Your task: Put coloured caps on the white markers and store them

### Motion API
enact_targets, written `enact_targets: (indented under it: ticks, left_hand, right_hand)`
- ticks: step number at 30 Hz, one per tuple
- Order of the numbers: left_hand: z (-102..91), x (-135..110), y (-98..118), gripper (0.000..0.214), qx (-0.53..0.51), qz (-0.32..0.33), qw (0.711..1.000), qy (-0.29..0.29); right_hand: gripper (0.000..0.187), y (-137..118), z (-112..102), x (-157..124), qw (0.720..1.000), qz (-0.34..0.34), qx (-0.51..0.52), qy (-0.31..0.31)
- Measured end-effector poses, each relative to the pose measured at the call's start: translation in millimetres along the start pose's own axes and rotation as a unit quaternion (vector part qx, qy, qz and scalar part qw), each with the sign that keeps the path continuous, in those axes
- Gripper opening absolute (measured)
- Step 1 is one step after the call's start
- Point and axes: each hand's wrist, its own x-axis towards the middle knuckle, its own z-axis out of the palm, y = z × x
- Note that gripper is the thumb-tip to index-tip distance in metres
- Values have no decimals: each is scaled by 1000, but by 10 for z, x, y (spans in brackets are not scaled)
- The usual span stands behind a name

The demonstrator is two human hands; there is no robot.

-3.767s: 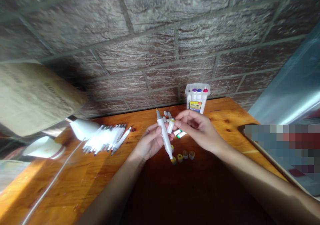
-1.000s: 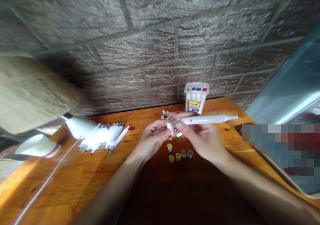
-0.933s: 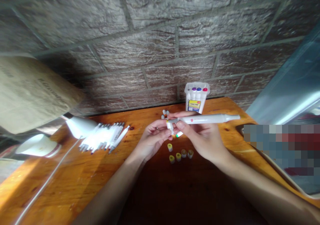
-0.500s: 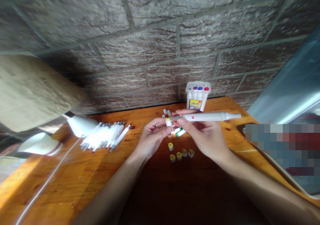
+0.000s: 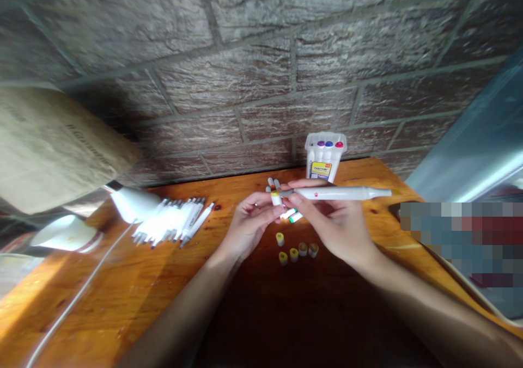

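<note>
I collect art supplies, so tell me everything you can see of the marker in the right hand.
The marker is long, slim and white, apparently plastic, with a small red mark on its barrel. One end has a grey section; the other narrows in a step, and its very tip is too blurred to make out. It is held nearly level, crosswise, between the thumb and fingers of the right hand. The grey end points at the yellow-topped cap in the left hand; whether they touch is unclear.
</note>
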Motion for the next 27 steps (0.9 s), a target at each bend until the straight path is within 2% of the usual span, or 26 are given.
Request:
enact_targets:
  ticks: [6, 13, 23, 27]
  left_hand:
    - [11, 7, 10, 20, 13, 2, 1000, 10]
    - [11, 11, 16, 17, 20, 8, 1000, 9]
    - [-6, 9, 1, 17, 18, 9, 1000, -3]
    - [-19, 3, 10, 18, 2, -1, 1000, -2]
  right_hand:
    - [14, -9, 0, -3, 1000, 2, -27, 3]
    - [13, -37, 7, -2, 1000, 17, -14, 1]
    - [16, -24, -4, 10, 998, 48, 33, 3]
    - [23, -31, -13, 31, 994, 75, 78, 21]
